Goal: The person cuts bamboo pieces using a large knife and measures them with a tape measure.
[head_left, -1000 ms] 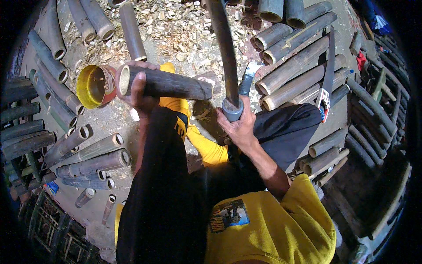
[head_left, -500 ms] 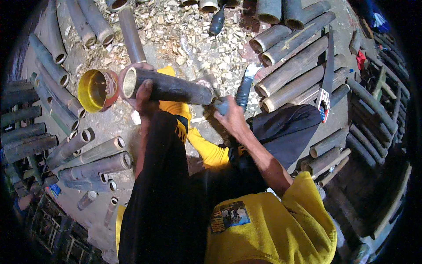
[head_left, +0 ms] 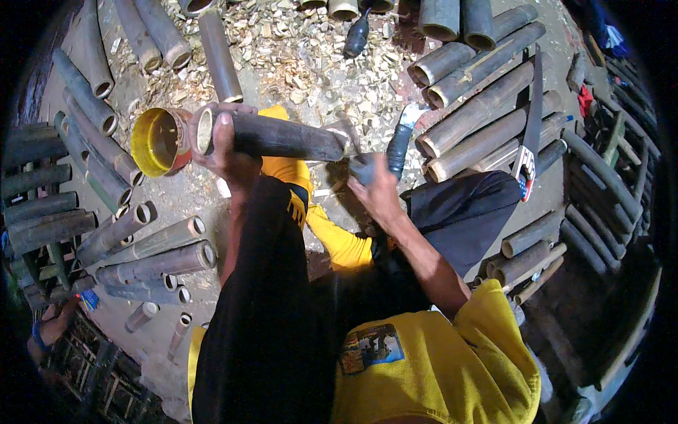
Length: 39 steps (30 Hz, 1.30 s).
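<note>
My left hand is closed round the left end of a dark bamboo tube, thumb on top. The tube lies nearly level, its pale cut opening facing left. At the tube's right end, my right hand is closed on the dark grey handle of a tool. Motion smears the tool's blade-like part at that end, and its exact kind cannot be made out. Just left of my left hand stands a round can, yellow inside and reddish outside.
Bamboo chips litter the floor ahead. Cut tubes lie at left and right. A hand saw leans across the right-hand tubes. A black-wrapped handle stands near my right hand. Another person's hand shows at far left.
My right hand and its tool have shifted slightly at the tube's end and blur with motion. The left thumb has moved along the tube. Another person's hand has come further into view at left.
</note>
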Each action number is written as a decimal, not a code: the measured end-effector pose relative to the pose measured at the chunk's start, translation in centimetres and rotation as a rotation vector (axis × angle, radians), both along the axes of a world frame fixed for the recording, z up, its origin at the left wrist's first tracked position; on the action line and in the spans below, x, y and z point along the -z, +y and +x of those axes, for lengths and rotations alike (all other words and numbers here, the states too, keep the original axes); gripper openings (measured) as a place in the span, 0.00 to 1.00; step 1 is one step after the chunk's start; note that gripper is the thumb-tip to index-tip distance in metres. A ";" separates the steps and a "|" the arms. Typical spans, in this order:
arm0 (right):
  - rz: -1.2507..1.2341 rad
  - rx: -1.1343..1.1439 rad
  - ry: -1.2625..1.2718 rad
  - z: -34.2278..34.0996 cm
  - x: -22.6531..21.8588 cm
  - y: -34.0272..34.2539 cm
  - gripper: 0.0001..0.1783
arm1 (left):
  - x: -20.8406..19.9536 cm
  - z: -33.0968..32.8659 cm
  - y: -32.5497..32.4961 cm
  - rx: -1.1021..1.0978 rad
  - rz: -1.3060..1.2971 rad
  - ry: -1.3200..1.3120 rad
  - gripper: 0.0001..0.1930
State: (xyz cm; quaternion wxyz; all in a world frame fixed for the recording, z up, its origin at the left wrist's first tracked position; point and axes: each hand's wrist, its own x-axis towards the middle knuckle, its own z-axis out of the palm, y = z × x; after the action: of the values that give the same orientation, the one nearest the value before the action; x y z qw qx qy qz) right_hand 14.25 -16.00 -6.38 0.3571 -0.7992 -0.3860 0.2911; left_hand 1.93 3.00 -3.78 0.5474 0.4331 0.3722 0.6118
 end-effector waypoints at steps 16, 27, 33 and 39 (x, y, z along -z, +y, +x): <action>-0.426 -0.049 0.143 1.8 0.3 0.4 0.24 | 0.8 -0.7 0.4 0.279 0.071 -0.102 0.20; -0.301 0.010 0.153 1.2 3.0 -0.4 0.21 | -0.1 -0.5 1.1 0.335 -0.034 0.169 0.22; -0.341 -0.046 0.203 1.7 0.3 -1.6 0.25 | -0.5 0.2 0.8 -0.083 -0.195 -0.069 0.17; 0.303 0.101 -0.045 -0.2 -2.7 -0.9 0.25 | 0.6 -0.8 0.6 0.007 -0.073 -0.106 0.16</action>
State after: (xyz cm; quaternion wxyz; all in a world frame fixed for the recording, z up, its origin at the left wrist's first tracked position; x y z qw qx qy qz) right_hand 14.02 -16.89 -3.71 0.4787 -0.7610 -0.3929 0.1934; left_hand 1.14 3.61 -4.40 0.5838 0.3811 0.3632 0.6181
